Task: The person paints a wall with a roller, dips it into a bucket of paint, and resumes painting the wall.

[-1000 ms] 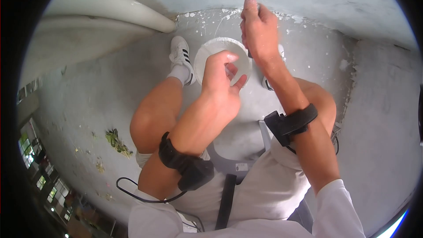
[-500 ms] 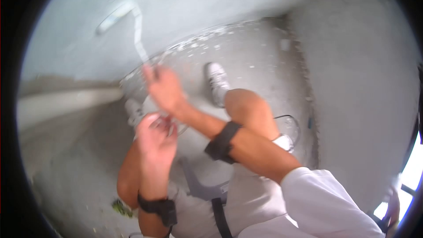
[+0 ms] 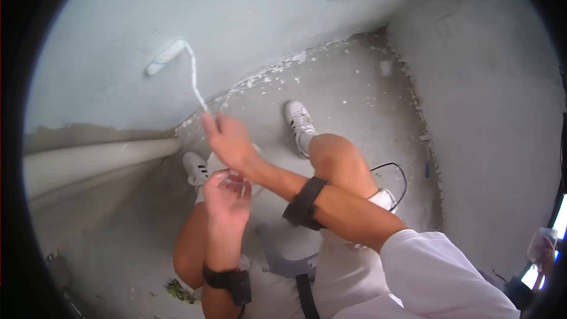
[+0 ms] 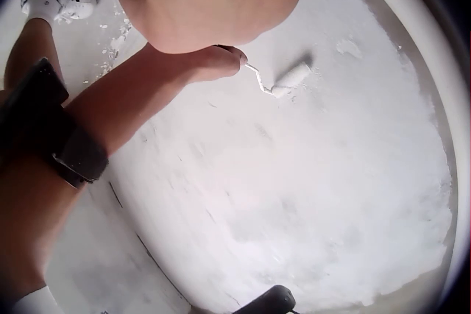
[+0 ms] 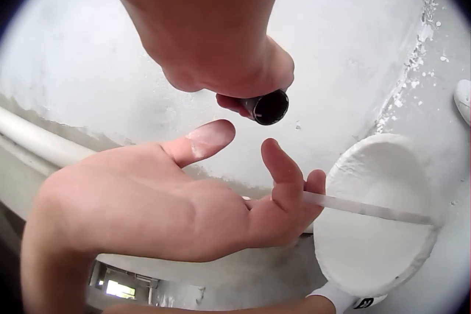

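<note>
My right hand (image 3: 231,143) grips a paint roller (image 3: 166,57) by its dark handle, whose end faces the right wrist view. The white roller cover lies against the pale wall (image 3: 236,18), up and left of the hand, on a bent, paint-coated frame. Just below it, my left hand (image 3: 229,198) has its fingers curled round the white handle strip (image 5: 368,209) of a bucket, with the thumb held apart. That white bucket (image 5: 368,255) appears at the right in the right wrist view; in the head view my hands mostly hide it.
A thick pale pipe (image 3: 106,156) runs along the left to the wall's foot. White flecks (image 3: 269,77) dot the floor by the wall. My shoes (image 3: 300,119) stand either side of the bucket. A second wall (image 3: 502,112) rises at right; green leaves (image 3: 180,291) lie at lower left.
The head view has swung right, bringing the roller cover on the wall into sight. My right hand now appears farther left and lower, above the left hand. Over the last half second little shifts.
</note>
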A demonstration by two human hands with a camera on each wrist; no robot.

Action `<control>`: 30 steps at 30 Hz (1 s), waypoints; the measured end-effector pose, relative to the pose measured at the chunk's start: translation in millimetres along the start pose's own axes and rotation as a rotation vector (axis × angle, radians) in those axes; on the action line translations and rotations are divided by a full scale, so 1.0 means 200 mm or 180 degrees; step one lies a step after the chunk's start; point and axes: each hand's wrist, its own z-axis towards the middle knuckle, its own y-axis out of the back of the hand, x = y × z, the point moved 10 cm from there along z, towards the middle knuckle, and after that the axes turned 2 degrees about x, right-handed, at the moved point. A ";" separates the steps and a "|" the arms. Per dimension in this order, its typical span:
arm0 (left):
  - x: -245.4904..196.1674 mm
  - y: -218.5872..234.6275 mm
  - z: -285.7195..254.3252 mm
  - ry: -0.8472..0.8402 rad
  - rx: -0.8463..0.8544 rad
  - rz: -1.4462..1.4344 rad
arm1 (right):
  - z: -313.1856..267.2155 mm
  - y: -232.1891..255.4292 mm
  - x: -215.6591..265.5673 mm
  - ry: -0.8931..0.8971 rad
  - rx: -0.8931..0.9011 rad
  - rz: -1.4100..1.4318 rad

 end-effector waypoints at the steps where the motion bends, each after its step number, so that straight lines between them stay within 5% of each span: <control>1: 0.01 0.03 0.02 0.0022 -0.0113 0.0022 | 0.01 0.01 -0.01 -0.0152 0.0213 -0.0057; 6: 0.03 0.03 -0.01 -0.0189 -0.0338 0.0123 | 0.03 0.15 0.24 0.0219 0.0384 -0.0015; 11: 0.06 0.07 0.08 -0.0131 -0.0245 0.0222 | 0.05 0.11 0.05 0.0389 -0.0099 -0.0573; 14: 0.12 0.19 0.25 -0.0171 -0.0343 0.0350 | 0.09 0.17 -0.15 -0.0306 0.0337 -0.0170; 23: 0.33 0.37 0.62 -0.0249 -0.0904 0.1018 | 0.05 0.47 -0.23 -0.1070 0.0897 -0.0410; 27: 0.43 0.43 0.75 -0.0118 -0.0557 0.1545 | 0.07 0.54 -0.33 -0.0954 0.0843 -0.0711; 30: 0.43 0.47 0.70 -0.0249 -0.0966 0.1432 | 0.09 0.56 -0.35 -0.0541 0.0906 -0.1177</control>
